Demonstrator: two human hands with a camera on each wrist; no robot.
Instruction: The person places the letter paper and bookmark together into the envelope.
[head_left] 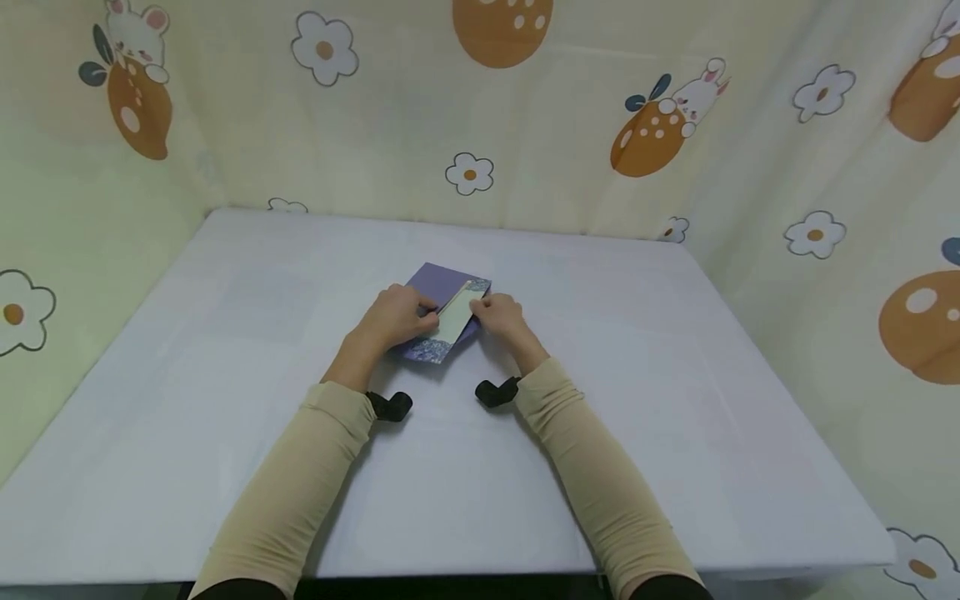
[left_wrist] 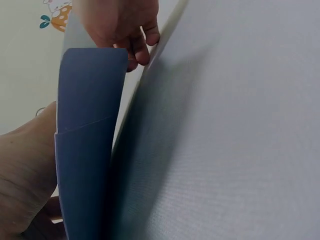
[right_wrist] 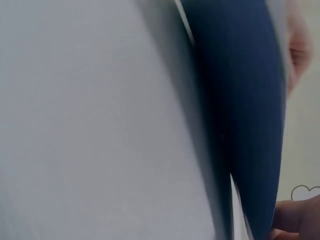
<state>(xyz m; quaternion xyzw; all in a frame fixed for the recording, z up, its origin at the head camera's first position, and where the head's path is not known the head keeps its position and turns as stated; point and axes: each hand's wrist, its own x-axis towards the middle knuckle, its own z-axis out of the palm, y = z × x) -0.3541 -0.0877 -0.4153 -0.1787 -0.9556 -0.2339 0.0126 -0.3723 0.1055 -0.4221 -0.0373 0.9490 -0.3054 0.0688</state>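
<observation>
A purple paper envelope (head_left: 438, 282) is held tilted over the middle of the table. Across its front lies a pale card (head_left: 455, 317) with blue-and-white patterned ends. My left hand (head_left: 396, 317) grips the left side of the envelope, its thumb over the pale card's edge. At the right edge, my right hand (head_left: 501, 317) pinches the pale card; its fingers behind are hidden. The left wrist view shows the envelope's plain back (left_wrist: 90, 100) with a thin seam, and my right hand (left_wrist: 125, 25) beyond it. In the right wrist view the envelope (right_wrist: 240, 100) appears dark, nearly edge-on.
A white cloth covers the table (head_left: 660, 400). Behind and beside it hang cream curtains (head_left: 390, 125) with flowers, rabbits and orange fruit. Black wrist mounts (head_left: 390, 407) stick out near both sleeves.
</observation>
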